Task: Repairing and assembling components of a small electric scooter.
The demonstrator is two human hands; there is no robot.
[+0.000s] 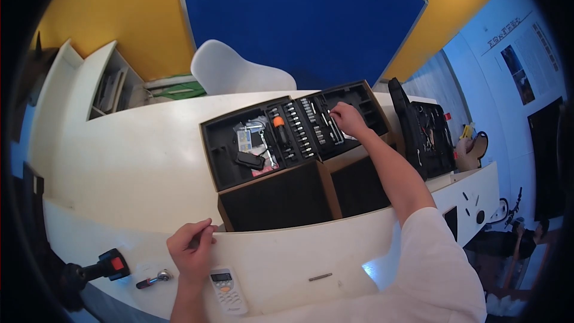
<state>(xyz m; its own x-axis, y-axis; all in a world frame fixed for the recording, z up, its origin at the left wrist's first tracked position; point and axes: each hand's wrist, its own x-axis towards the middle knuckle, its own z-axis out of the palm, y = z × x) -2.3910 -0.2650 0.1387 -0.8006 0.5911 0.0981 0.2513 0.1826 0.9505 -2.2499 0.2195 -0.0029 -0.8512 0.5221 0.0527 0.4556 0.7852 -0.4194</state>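
My right hand (348, 121) reaches over the right half of an open black tool case (244, 121), its fingers pinched together beside the slim metal extension bars (332, 125). What those fingers hold, if anything, is too small to make out. Rows of silver sockets (297, 128) fill the case's middle, next to an orange-and-black screwdriver (280, 128). In the left compartment lie a wrench (266, 148), a black box (250, 160) and plastic bags. Near the table's front edge hovers my left hand (191, 248), fingers loosely curled, nothing visible in them, close to a white remote control (228, 292).
At front left lie a ratchet (154, 279) and a black power tool with a red-marked battery (112, 264). A thin metal rod (320, 277) rests in front. Another open tool case (433, 137) stands at right. Behind the table are a white chair (236, 72) and blue board (299, 18).
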